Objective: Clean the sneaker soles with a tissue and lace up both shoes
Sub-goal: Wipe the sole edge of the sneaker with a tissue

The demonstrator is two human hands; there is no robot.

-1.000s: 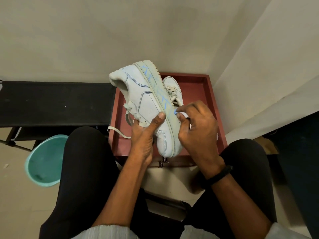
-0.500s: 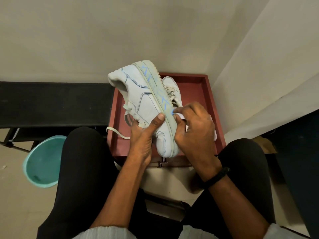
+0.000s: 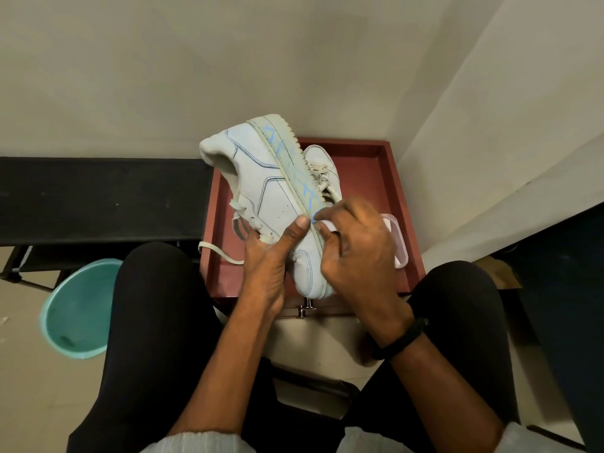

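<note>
- Right now the curled fingers [image 3: 341, 209] of the right hand [image 3: 356, 256] pinch a small wad of white tissue [image 3: 327, 224] against the side edge of the ridged pale sole [image 3: 287, 152], towards its toe end.
- The left hand [image 3: 269, 263] grips the white leather sneaker with blue stitching [image 3: 261, 184], thumb laid along the upper just beside the sole. It holds the shoe tilted on edge above the red-brown wooden tray [image 3: 389, 191].
- Wiping of this sole appears to be under way rather than finished.
- An off-white lace end [image 3: 217, 251] hangs loose from the held sneaker, so lacing looks left to do.
- The second white sneaker [image 3: 322, 161] lies in the tray behind. Whether its sole is clean or its laces are tied cannot be told.
</note>
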